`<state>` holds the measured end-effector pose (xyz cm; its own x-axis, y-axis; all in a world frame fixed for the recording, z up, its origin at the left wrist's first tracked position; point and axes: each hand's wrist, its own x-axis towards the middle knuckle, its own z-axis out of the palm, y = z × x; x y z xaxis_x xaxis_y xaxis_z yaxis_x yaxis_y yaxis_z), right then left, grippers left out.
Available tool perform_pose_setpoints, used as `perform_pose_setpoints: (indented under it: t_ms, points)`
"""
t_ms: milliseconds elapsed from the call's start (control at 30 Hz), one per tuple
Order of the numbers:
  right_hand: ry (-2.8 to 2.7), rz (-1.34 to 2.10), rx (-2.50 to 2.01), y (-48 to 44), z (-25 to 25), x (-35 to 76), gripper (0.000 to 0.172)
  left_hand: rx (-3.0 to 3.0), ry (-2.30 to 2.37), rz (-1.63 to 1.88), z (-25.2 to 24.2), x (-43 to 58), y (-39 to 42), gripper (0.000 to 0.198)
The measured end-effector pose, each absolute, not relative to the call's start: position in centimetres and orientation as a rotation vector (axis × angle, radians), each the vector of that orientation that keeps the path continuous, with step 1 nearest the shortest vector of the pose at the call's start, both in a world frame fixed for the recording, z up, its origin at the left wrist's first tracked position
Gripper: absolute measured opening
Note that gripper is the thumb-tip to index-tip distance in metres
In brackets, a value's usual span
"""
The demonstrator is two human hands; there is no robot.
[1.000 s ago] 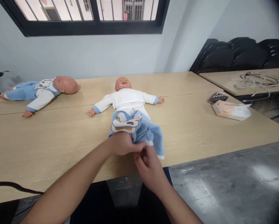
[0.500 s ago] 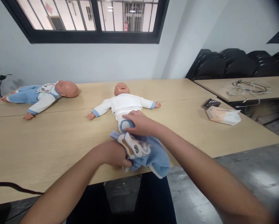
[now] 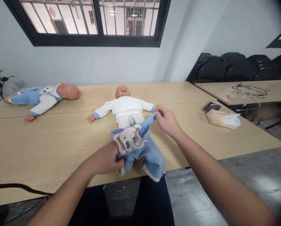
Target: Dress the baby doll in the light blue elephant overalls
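Note:
A baby doll (image 3: 127,105) in a white long-sleeved top with blue cuffs lies on its back, head toward the wall. Blue doll overalls (image 3: 152,153) with a white elephant-face bib cover its lower legs and reach the table's front edge. My left hand (image 3: 111,160) is closed on the left side of the overalls, its fingers partly hidden by the cloth. With thumb and fingers pinched, my right hand (image 3: 167,121) holds a blue strap of the overalls, stretched up to the right beside the doll's hand. The doll's feet are hidden.
A second doll (image 3: 40,97), dressed in similar blue overalls, lies at the back left of the wooden table (image 3: 48,147). Toward the right are a tissue pack (image 3: 222,118) and a dark box (image 3: 211,106). Tangled cables (image 3: 247,91) lie on another table; a black cable (image 3: 20,187) crosses front left.
My right hand has moved from the doll's legs up and to the right, drawing out the strap. The elephant bib has turned upright and spread, and my left hand has shifted slightly left.

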<state>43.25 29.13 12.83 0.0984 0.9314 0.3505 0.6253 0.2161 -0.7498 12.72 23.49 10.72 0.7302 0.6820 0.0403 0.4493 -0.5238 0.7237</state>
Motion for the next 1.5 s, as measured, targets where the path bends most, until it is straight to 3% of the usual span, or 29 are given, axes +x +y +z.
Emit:
perform_pose_setpoints:
  t_ms: [67,200,400,500,600,633,733,833,967,1100,1233,1267,1400,1500]
  points:
    - [-1.577,0.445,-1.399,29.3,13.0,43.3,0.017,2.223,0.890,0.387,10.6,12.7,23.5,0.071]
    - [-1.554,0.589,-1.245,29.7,12.2,43.7,0.017,2.290,0.913,0.221,9.8,12.4,23.8,0.094]
    - [-1.599,0.773,-1.251,29.8,10.5,45.9,0.013,2.439,0.949,0.230,9.2,12.2,24.0,0.055]
    - [-1.730,0.580,-1.424,28.4,11.2,45.5,0.018,2.339,1.053,0.246,9.3,12.1,24.2,0.039]
    - [-1.756,0.082,-1.489,23.9,12.5,41.4,0.040,2.239,1.098,0.294,9.1,12.0,24.5,0.037]
    - [-1.753,-0.029,-1.453,21.9,12.8,39.4,0.038,2.205,1.091,0.315,9.0,12.0,24.5,0.036]
    - [-2.083,0.023,-1.283,16.5,12.0,33.0,0.029,2.107,1.034,0.395,8.8,12.0,24.5,0.029]
    - [-2.090,0.113,-1.468,14.1,9.4,29.1,0.039,2.053,0.978,0.472,8.7,12.1,24.3,0.028]
    - [-2.019,-0.042,-1.625,14.5,6.6,28.5,0.044,2.001,0.917,0.429,8.5,12.2,24.1,0.028]
    - [-2.055,-0.365,-1.578,15.0,6.7,29.7,0.059,1.996,0.829,0.378,8.3,12.4,24.0,0.037]
    - [-2.239,-0.368,-1.414,15.8,8.6,30.8,0.066,2.012,0.807,0.331,8.6,12.7,24.1,0.086]
    - [-2.282,-0.320,-1.403,16.1,9.0,31.0,0.064,2.050,0.843,0.318,8.7,12.7,24.2,0.087]
    - [-2.349,-0.191,-1.456,17.0,9.5,31.6,0.057,2.248,0.998,0.302,8.8,12.7,24.2,0.044]
    - [-2.317,-0.205,-1.502,17.0,8.9,31.6,0.056,2.333,1.025,0.394,8.6,12.5,23.7,0.042]
